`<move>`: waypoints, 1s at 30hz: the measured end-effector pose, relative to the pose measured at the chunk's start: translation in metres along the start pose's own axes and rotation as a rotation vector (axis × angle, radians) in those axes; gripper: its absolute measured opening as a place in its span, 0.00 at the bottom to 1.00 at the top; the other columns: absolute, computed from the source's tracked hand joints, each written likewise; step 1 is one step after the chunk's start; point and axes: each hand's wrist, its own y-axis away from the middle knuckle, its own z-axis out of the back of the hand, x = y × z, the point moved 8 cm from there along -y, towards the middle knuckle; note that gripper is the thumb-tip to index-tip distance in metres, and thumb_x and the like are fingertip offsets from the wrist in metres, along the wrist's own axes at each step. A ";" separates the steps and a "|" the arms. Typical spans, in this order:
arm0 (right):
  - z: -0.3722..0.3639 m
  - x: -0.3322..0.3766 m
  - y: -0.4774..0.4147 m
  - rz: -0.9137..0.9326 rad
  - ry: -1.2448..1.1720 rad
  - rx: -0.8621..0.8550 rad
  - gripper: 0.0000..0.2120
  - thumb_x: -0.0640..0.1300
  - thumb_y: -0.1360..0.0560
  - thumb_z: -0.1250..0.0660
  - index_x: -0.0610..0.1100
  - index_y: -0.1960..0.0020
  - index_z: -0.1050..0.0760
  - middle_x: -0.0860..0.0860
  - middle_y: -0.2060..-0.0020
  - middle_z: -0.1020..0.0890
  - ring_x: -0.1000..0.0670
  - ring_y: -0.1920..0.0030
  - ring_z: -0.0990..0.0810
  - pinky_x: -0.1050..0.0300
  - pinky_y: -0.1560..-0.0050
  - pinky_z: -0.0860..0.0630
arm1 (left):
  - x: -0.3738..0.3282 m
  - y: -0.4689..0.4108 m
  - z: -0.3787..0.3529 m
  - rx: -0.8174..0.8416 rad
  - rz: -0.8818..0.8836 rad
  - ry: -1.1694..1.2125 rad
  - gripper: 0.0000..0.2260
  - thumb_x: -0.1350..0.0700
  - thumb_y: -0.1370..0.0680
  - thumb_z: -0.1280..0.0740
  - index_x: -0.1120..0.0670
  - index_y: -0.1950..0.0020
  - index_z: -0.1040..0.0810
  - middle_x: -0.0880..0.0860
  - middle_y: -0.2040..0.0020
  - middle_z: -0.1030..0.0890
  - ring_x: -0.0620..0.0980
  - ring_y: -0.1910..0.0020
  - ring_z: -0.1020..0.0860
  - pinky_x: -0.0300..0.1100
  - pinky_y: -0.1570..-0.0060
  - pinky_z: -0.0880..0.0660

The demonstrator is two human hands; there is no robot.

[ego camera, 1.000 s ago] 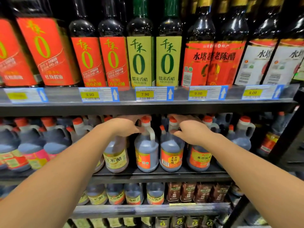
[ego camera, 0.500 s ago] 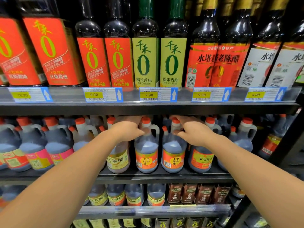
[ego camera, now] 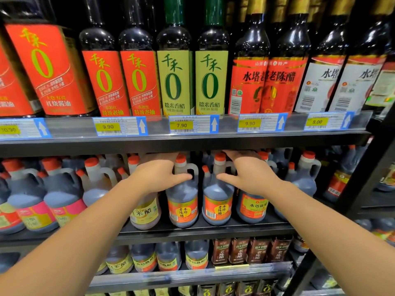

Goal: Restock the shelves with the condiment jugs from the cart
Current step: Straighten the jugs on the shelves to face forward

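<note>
Middle shelf (ego camera: 192,231), left hand (ego camera: 156,176) and right hand (ego camera: 252,178) around two jugs (ego camera: 182,201)

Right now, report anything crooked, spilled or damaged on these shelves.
No spill or damage shows. Only the two white-labelled bottles on the upper shelf are turned, barcodes forward, names partly cut off.

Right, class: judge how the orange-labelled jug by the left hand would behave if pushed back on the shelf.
Probably heavy: the jug looks full of dark liquid to its shoulder. It likely slides rather than tips, being squat and wide-based.
</note>
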 end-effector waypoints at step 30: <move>0.009 -0.196 0.096 -0.642 -0.234 -0.047 0.14 0.43 0.23 0.31 0.41 0.58 0.35 0.33 0.35 0.31 0.37 0.32 0.33 0.51 0.39 0.31 | -0.186 -0.092 -0.041 0.126 -0.333 0.177 0.22 0.45 0.20 0.39 0.45 0.27 0.37 0.58 0.37 0.23 0.60 0.42 0.23 0.55 0.42 0.25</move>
